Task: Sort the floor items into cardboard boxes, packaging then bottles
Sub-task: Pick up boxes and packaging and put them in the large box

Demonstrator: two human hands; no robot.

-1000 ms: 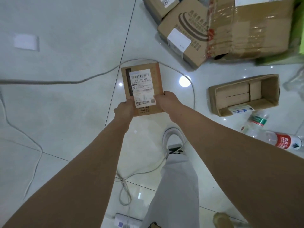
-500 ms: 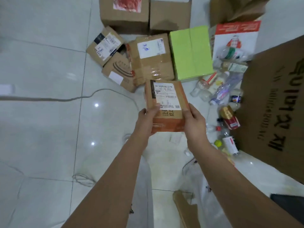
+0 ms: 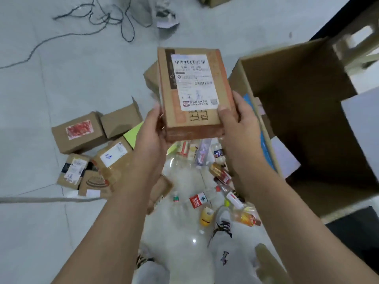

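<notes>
I hold a small brown parcel (image 3: 192, 93) with a white shipping label up in front of me. My left hand (image 3: 152, 130) grips its near left corner and my right hand (image 3: 238, 119) grips its near right corner. A large open cardboard box (image 3: 307, 111) stands just right of the parcel, with some flat items against its left inner wall. Below the parcel, several plastic bottles (image 3: 207, 216) lie scattered on the pale floor. Several small taped cartons (image 3: 78, 136) sit in a heap to the left.
Dark and grey cables (image 3: 114, 21) trail across the floor at the top left and left edge. My white trousers and a shoe (image 3: 222, 224) stand among the bottles. A lime-green box (image 3: 133, 134) peeks out behind my left wrist. A dark object lies at the lower right.
I have turned to the right with the parcel in both hands, raising it. The big open box now lies right beside it and the carton heap has shifted to my left.
</notes>
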